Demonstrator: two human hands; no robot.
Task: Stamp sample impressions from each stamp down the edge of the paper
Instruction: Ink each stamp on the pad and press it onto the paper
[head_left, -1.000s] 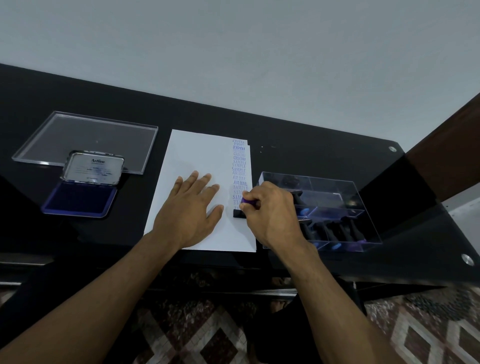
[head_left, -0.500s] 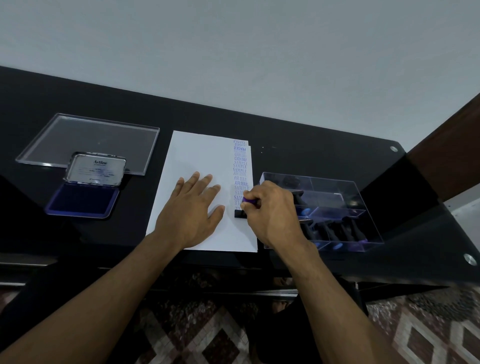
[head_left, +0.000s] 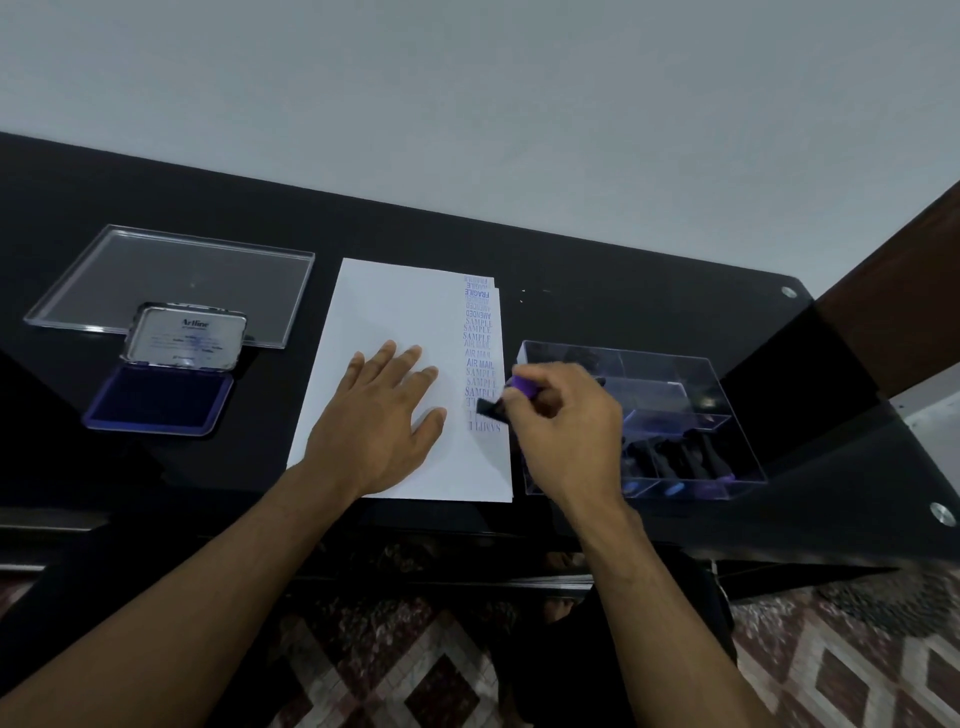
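A white sheet of paper (head_left: 384, 306) lies on the black glass table (head_left: 597, 280). Down its right edge runs a column of blue impressions (head_left: 479, 343) reading FRAGILE, AMENDED, SAMPLE, AIR MAIL; the lowest one (head_left: 488, 427) sits just below the stamp. My left hand (head_left: 382, 421) rests flat on the paper with fingers spread. My right hand (head_left: 563, 426) grips a stamp (head_left: 493, 408) with a purple handle top and a black base, lifted and tilted just above the paper's right edge.
An open blue ink pad (head_left: 161, 397) with its lid up lies at the left, in front of a clear plastic lid (head_left: 171, 270). A clear box (head_left: 675, 384) holding several black stamps stands right of the paper. Patterned floor shows below the table's front edge.
The stamp was pressed on the paper before; now my right hand has lifted and tilted it, showing a fresh impression beneath. My left hand stays put.
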